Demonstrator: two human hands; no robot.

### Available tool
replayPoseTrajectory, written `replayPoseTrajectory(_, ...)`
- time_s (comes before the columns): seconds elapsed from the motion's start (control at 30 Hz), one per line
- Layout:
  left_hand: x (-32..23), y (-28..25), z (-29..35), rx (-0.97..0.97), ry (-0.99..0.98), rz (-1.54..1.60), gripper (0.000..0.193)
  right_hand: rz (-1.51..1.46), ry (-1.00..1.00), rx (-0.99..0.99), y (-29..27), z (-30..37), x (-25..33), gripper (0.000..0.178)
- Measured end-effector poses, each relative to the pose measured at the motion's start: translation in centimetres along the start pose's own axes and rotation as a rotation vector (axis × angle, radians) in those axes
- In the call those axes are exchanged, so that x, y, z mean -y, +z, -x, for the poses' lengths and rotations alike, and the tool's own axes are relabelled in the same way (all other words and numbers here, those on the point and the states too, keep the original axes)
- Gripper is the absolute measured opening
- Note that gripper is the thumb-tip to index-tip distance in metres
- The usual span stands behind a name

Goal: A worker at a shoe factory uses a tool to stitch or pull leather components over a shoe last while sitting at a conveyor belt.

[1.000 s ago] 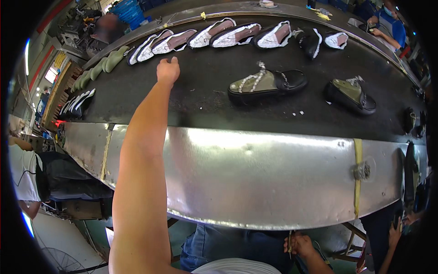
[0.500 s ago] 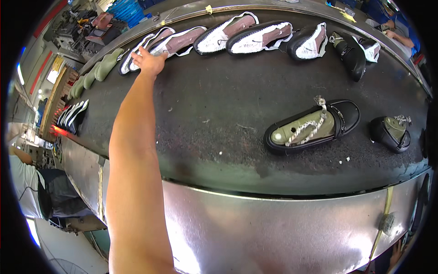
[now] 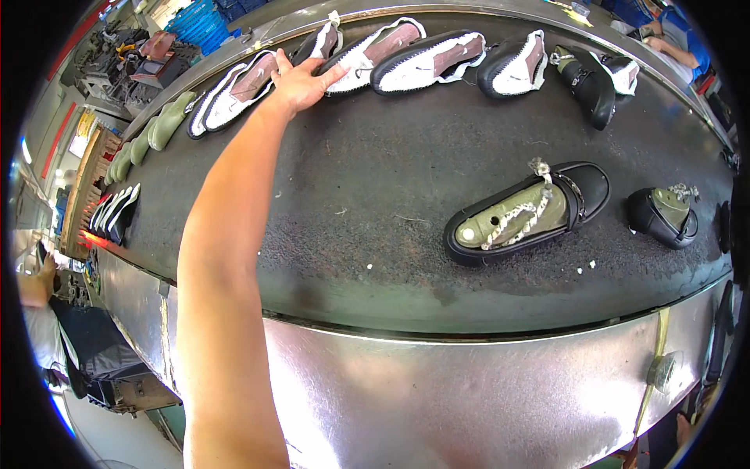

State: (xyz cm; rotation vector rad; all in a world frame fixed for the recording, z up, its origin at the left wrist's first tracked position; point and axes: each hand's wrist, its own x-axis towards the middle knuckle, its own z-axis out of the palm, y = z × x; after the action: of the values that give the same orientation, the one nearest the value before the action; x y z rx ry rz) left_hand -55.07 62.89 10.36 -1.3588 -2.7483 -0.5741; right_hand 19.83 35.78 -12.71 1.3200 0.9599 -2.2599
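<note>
My left hand (image 3: 301,82) reaches to the far side of the dark belt, its fingers spread. It is against the near end of a white-and-brown shoe upper on a black sole (image 3: 319,41), which stands at a steeper angle than its neighbours. The hand hides that near end. My thumb side overlaps the toe of a similar shoe (image 3: 367,59) on the right. Left of the hand, two more such shoes (image 3: 242,90) lie side by side. No part of my right hand can be made out.
Further shoes (image 3: 430,64) line the belt's far edge. Nearer lie a black strapped shoe with a green last (image 3: 508,215) and a smaller-looking one (image 3: 664,219). Green lasts (image 3: 166,125) and white-edged pieces (image 3: 121,207) are at left. A metal ledge (image 3: 437,383) runs in front. People work at both sides.
My left hand has moved right along the shoe row. The shoe beside it has turned to point more steeply away. The view has shifted slightly.
</note>
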Motion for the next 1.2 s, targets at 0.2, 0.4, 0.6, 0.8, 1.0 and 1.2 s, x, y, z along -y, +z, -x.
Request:
replayPoseTrajectory(0.2, -0.1, -1.3, 0.8, 0.21, -0.112, 0.155, 0.102, 0.02, 0.002, 0.04, 1.4, 2.6, -1.5, 0.06)
replayPoseTrajectory(0.4, 0.4, -4.3, 9.9, 0.143, -0.063, 0.04, 0.086, 0.039, -0.032, 0.058, 2.7, 6.5, -4.8, 0.059)
replayPoseTrajectory(0.6, 2.7, -15.0, 28.1, 0.14, -0.148, 0.172, 0.065, -0.237, -0.144, -0.068, 6.4, 9.5, -6.8, 0.074)
replayPoseTrajectory(0.8, 6.0, -22.3, 43.8, 0.147, -0.089, 0.181, 0.057, -0.151, -0.29, -0.02, 8.5, 10.7, -12.8, 0.077)
replayPoseTrajectory(1.0, 6.8, -22.7, 57.0, 0.121, 0.048, 0.02, 0.059, -0.057, -0.343, -0.12, 11.2, 13.4, -18.4, 0.074)
replayPoseTrajectory(1.2, 3.0, -19.4, 54.2, -0.044, 0.376, -0.216, 0.079, -0.009, -0.512, -0.214, 14.5, 15.8, -20.9, 0.061)
